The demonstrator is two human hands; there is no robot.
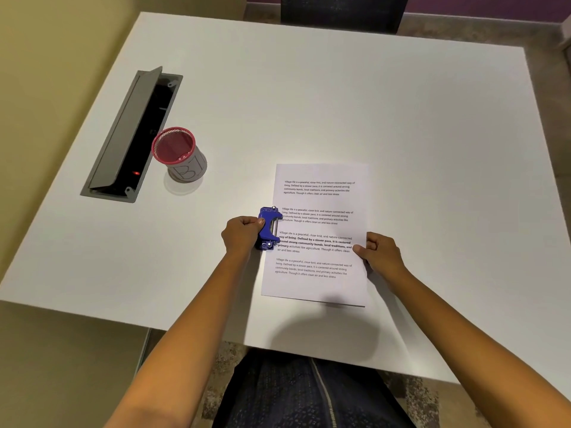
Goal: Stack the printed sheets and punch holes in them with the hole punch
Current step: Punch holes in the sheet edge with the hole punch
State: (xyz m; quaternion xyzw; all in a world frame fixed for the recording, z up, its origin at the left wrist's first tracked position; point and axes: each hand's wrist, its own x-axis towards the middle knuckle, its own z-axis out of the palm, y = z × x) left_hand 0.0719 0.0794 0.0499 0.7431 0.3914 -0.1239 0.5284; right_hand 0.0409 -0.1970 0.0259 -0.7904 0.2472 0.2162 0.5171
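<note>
A stack of printed sheets lies on the white table, text facing me, edges aligned. A blue hole punch sits on the stack's left edge, its jaw over the paper margin. My left hand is closed around the punch from the left side. My right hand pinches the right edge of the sheets, thumb on top, holding them in place.
A red-rimmed mesh pen cup stands at the left. Beside it is an open grey cable hatch set into the table. A dark chair stands at the far side. The table's near edge runs just above my lap.
</note>
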